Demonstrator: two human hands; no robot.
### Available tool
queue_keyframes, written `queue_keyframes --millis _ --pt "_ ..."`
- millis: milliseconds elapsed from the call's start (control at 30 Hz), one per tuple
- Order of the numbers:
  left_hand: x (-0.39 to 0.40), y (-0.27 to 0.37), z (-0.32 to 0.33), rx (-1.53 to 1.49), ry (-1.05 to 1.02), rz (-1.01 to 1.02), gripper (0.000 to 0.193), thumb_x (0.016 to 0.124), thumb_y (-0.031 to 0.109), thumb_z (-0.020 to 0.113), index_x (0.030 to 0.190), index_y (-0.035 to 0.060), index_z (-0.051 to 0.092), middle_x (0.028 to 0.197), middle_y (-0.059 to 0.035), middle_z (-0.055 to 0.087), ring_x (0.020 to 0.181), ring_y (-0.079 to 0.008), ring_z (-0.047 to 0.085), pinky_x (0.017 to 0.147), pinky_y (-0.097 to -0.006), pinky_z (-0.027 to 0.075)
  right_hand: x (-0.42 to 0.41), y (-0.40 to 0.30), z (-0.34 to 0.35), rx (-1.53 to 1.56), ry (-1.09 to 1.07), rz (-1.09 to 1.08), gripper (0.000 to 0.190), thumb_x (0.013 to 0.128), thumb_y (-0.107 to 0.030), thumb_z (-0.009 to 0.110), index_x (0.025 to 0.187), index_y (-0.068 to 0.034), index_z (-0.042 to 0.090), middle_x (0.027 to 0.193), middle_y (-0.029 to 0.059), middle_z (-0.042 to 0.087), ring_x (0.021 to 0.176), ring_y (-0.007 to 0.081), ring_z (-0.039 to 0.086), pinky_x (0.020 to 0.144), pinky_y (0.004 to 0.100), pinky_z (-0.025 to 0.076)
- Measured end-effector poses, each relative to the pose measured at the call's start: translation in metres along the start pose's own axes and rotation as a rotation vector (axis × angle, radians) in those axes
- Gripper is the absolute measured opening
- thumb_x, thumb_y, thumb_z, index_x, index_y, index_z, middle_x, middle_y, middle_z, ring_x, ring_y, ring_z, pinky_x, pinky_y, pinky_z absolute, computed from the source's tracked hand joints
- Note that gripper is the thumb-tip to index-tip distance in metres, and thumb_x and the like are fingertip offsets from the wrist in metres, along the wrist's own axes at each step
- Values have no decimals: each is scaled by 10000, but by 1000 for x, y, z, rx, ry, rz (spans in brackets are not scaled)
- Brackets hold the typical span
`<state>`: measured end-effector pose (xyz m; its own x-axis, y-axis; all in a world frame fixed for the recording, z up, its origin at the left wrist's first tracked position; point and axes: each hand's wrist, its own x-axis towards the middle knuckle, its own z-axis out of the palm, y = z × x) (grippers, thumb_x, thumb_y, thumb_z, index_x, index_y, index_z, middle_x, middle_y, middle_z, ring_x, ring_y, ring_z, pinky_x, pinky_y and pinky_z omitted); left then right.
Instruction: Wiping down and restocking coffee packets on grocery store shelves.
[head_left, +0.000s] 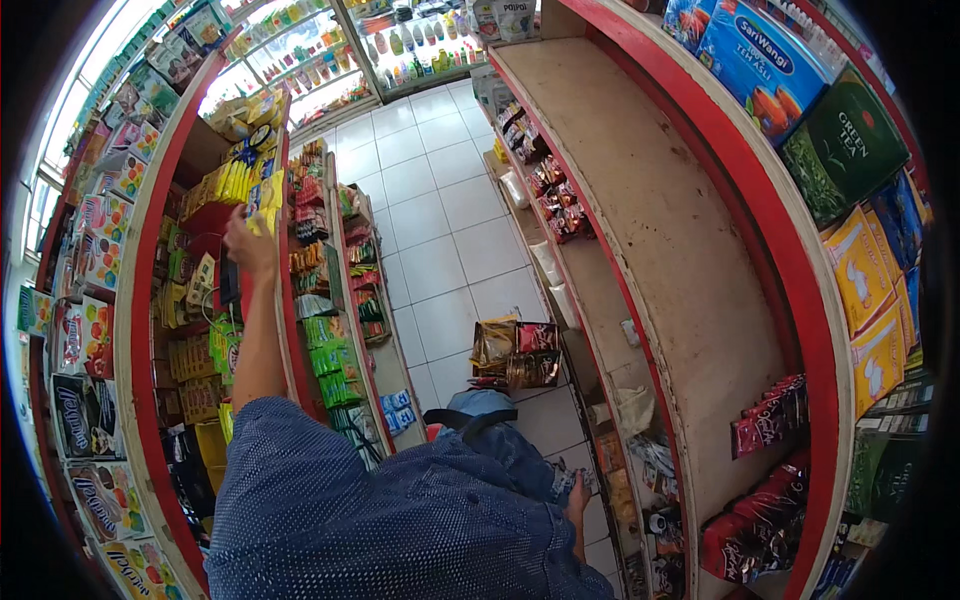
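Note:
My left hand (251, 244) is raised over the left shelf, beside yellow packets (266, 196) standing in a row. It is blurred, and whether its fingers hold anything cannot be told. Low on the right, beside my hip, my right hand (577, 499) is closed round a crumpled greyish item (562, 481), partly hidden by my clothing. A box of brown and dark red sachet packs (516, 352) stands on the tiled floor before my legs. Green sachets (330, 360) hang or lie on the lower left shelf, below my left forearm.
Red-edged shelves (821, 300) rise on both sides of a narrow tiled aisle (442, 247). The right shelf holds dark red sachets (765, 517), with tea boxes (844, 142) above. Boxes of drink powder (82, 337) line the far left. A lit glass cabinet (424, 45) of bottles stands at the aisle's end.

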<state>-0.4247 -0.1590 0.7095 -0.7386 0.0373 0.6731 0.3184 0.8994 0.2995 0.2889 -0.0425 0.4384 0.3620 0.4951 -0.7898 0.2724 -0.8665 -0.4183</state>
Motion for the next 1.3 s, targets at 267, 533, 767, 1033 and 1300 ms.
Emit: queue_keyframes --millis 267,533,767,1033,1300 --pt "-4 -31 -17 226 -56 -94 503 886 386 618 1344 246 465 1402 -67 418 1300 -337 327 1018 -596 252 -2 16 -29 35 -63 60 768 885 -429 631 1347 122 360 1340 271 456 1184 375 511 940 444 468" --pt "-4 -79 -27 248 -209 -64 403 893 445 622 1274 327 570 1450 33 333 1321 -326 245 1007 -664 207 -1 25 -19 -40 -85 96 736 877 -410 646 1335 112 400 1299 234 516 1139 332 553 935 394 470" --pt "-4 -83 -21 276 -198 -70 371 900 418 618 1256 311 597 1440 37 338 1327 -295 227 1026 -650 174 13 18 -11 84 -127 30 707 879 -375 651 1347 97 408 1312 210 517 1150 319 546 948 389 453" --pt "-4 -87 -12 220 -187 -64 346 919 365 606 1260 303 596 1451 28 331 1344 -308 212 1023 -681 158 -2 28 -18 26 -112 33 722 876 -374 655 1375 71 385 1321 214 508 1171 325 535 963 398 447" --pt "-5 -88 -7 202 -151 -77 389 916 336 616 1300 315 559 1468 20 313 1337 -353 233 990 -725 192 -26 16 -15 -45 43 108 765 861 -409 655 1381 71 364 1333 227 495 1180 341 531 965 416 454"
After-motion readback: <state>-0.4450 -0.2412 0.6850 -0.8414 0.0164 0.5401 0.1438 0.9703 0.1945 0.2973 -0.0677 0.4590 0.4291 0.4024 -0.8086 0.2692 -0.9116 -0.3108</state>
